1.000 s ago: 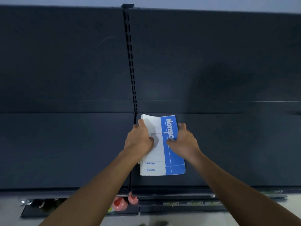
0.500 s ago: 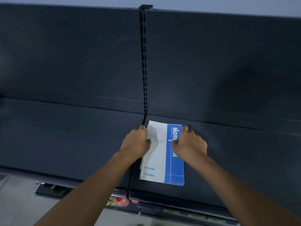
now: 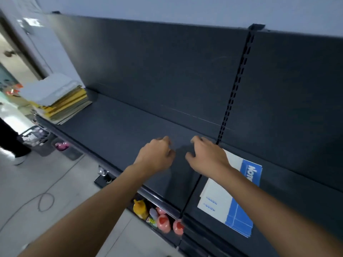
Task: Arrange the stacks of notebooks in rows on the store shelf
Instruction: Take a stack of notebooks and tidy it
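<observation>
1. Dark grey metal shelf (image 3: 120, 127) is the biggest thing in front of me. It runs from the far left end to past the slotted upright (image 3: 235, 86). Most of the board is bare, and that's where the rows go.
2. Next is the messy pile of yellow and white notebooks (image 3: 61, 101), sitting at the far left end of the shelf, well apart from my hands. It's fanned out and uneven, so I'd guess it's the supply that needs sorting, not a finished stack.
3. The blue-and-white stack (image 3: 219, 197) lies flat on the shelf just right of the seam below the upright, long edges running front to back. I reckon it's tucked against that seam so the row has a straight line to start from.
4. My left hand (image 3: 156, 156) hovers over bare shelf left of the seam, fingers loosely curled and pinching nothing. My right hand (image 3: 207, 156) is near it, about over the seam, also loosely curled and empty. That forearm crosses above the blue-and-white stack, and I can't tell if it brushes it.
5. Small stuff: pink round bottles (image 3: 163, 222) and a yellow bottle (image 3: 140, 208) on the shelf below. Not my job today.
</observation>
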The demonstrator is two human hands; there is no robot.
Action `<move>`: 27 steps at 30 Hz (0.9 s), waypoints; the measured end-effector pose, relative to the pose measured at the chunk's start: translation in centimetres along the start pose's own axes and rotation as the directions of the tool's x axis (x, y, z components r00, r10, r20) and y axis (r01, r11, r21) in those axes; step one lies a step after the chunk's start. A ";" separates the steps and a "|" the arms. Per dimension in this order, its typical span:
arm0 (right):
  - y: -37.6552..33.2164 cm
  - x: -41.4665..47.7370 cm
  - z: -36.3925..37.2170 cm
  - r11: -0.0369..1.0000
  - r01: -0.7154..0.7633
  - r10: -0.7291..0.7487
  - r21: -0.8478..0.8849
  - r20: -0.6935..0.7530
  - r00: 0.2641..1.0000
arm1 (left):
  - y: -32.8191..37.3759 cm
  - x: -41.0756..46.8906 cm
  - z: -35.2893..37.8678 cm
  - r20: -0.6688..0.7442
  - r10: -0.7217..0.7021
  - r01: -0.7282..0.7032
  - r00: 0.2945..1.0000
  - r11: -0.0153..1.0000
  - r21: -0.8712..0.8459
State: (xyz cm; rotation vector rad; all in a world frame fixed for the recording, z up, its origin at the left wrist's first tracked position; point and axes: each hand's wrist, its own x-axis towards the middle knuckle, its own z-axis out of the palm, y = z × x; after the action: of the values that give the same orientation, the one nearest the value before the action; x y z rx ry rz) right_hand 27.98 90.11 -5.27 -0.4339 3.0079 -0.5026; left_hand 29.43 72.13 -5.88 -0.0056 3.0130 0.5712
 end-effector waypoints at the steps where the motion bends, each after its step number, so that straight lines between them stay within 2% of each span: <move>1: -1.1 0.5 0.1 0.999 0.037 -0.037 0.002 0.008 0.999 | -1.3 -0.2 -0.7 -0.032 -0.019 0.019 0.999 1.000 0.005; 4: -4.5 2.1 0.6 0.993 0.118 -0.118 -0.002 0.023 0.993 | -5.1 -1.0 -2.7 -0.126 -0.070 0.069 0.990 0.998 -0.012; 10: -12.8 5.6 2.7 0.979 0.205 -0.206 0.011 0.073 0.976 | -13.3 -1.7 -6.7 -0.192 -0.085 0.079 0.978 0.996 -0.036; 18: -27.5 11.0 6.9 0.973 0.226 -0.228 0.039 0.093 0.969 | -28.0 -2.9 -14.4 -0.263 -0.051 0.048 0.963 0.999 -0.019; 27: -38.4 17.3 10.2 0.966 0.257 -0.258 0.019 0.085 0.963 | -39.5 -2.7 -19.2 -0.289 -0.129 0.108 0.948 0.990 -0.089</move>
State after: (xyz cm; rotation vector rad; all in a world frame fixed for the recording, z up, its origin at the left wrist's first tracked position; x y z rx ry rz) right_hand 22.66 47.15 -2.61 -0.8308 2.8795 -0.4963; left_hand 31.45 28.34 -2.29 -0.3009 3.2444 0.7256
